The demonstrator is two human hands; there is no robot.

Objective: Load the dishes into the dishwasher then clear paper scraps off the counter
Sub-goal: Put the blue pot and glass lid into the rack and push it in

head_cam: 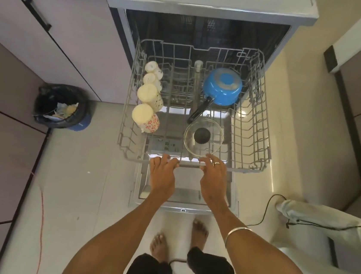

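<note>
I see my left hand (163,168) and right hand (213,171) gripping the rack's (263,132) front edge; 4 cups (148,100) line its left edge, a blue pot (222,86) sits upside down near the back.

From my remote view the scene is evenly and fairly brightly lit. Bright glare patches sit on the glossy cream floor tiles (284,148) at centre right and on the open steel dishwasher door (184,196). The dark dishwasher cavity (204,33) at upper centre is underexposed. Straight lines bow strongly toward the frame edges. Detail is slightly soft throughout, softest at the corners.
</note>
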